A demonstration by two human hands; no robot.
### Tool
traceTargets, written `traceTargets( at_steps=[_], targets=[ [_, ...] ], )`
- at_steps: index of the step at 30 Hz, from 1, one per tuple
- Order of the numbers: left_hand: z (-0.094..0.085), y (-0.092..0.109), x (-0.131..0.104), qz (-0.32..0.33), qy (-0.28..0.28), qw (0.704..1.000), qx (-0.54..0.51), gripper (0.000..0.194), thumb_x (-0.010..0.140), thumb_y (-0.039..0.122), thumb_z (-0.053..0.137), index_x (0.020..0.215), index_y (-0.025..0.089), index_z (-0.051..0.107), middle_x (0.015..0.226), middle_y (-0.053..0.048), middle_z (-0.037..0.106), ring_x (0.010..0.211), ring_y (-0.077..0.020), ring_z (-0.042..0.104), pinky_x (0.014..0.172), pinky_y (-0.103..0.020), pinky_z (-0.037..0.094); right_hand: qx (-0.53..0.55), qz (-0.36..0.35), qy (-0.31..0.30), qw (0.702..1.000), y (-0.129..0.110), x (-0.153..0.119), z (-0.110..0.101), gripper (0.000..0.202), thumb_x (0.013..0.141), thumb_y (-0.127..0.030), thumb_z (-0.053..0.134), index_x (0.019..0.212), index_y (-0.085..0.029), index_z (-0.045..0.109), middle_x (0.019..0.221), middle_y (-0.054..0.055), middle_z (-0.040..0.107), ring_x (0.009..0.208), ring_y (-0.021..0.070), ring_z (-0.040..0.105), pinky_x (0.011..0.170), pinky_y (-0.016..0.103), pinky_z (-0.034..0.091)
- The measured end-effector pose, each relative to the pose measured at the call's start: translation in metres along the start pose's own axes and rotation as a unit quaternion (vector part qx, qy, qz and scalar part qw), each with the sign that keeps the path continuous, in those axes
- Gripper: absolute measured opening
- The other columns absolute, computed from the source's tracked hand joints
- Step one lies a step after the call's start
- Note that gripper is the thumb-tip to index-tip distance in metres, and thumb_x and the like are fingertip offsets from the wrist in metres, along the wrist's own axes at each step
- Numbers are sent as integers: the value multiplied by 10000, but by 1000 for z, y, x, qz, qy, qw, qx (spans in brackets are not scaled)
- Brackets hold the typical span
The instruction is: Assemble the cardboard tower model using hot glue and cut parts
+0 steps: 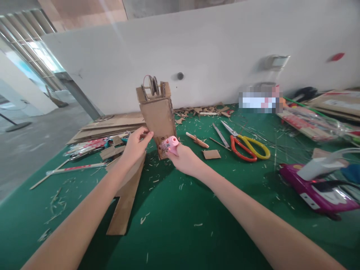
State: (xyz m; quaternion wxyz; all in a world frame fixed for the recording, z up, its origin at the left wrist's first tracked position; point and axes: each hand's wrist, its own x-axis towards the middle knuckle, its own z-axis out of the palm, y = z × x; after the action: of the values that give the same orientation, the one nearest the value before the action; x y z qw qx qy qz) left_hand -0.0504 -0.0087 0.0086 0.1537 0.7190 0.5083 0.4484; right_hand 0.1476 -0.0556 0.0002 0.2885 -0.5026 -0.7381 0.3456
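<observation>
Grip status: left hand point(136, 144) pinching the left edge of the cardboard tower point(158, 118), thumb on its front face; right hand point(184, 159) wrapped around a pink tool point(170, 142) at the tower's lower right. Can't see its tip. Tower's mid-table, leaning a bit, discs point(153, 86) seated between the cheeks up top.

Containers: clear packets point(90, 145) on my left, sticks inside. Clear plastic bag point(315, 122) far right, contents hard to read. Purple power strip point(332, 198) has a white plug point(312, 168) in it.

Edges: table point(171, 228) ends on my left, wall point(208, 71) behind the tower. Most room's in front, just loose shavings there.

In the way: cardboard strip point(125, 210) under my left forearm, cardboard stack point(112, 123) behind left. Right of the tower: wooden stick point(192, 137), cardboard scrap point(212, 154), metal strip point(221, 135), then scissors point(243, 139), blades spread slightly.
</observation>
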Motion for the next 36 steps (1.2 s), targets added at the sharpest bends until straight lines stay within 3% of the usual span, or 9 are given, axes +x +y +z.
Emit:
traceTargets(
  at_steps=[3,8,18,27,32,36],
  targets=[
    [0,1,0,2,-1,1000,-2,245,857,421,542,843,183,596,828,-26,629,742,-173,576,689,-272,455,-12,-7,8,1000,-1,1,2,247,884,-319,480,1032,-152,587,914,113,652,740,200,606,657,304,447],
    [0,2,0,2,2,1000,-1,242,854,418,538,845,184,598,842,-32,635,756,-179,580,694,-277,459,-21,-19,15,999,0,3,5,214,883,-322,488,989,-163,585,928,114,655,785,211,608,683,301,443],
    [1,0,0,-1,0,1000,-8,241,854,415,539,852,180,595,852,-35,632,769,-180,589,700,-279,472,42,22,-8,999,5,1,0,268,885,-347,469,1040,-163,590,626,33,587,551,173,563,547,290,440],
    [1,0,-1,-1,-3,1000,-7,255,853,431,525,851,184,585,859,-39,628,767,-183,580,705,-286,485,47,3,-25,999,1,3,-4,281,878,-314,462,1090,-180,588,655,22,588,526,147,549,523,269,436],
    [2,0,-1,-1,2,1000,-11,239,854,419,535,831,186,579,814,-23,605,739,-170,568,681,-269,468,63,36,-61,995,-4,-4,-13,295,877,-330,468,1093,-165,582,664,27,576,454,133,525,437,259,405],
    [2,-1,-1,-1,2,1000,-7,238,856,421,535,830,188,575,806,-17,602,726,-165,565,671,-264,459,61,11,-46,997,-3,-4,-11,289,878,-305,467,1111,-177,579,690,28,587,481,125,530,464,251,415]
  ],
)
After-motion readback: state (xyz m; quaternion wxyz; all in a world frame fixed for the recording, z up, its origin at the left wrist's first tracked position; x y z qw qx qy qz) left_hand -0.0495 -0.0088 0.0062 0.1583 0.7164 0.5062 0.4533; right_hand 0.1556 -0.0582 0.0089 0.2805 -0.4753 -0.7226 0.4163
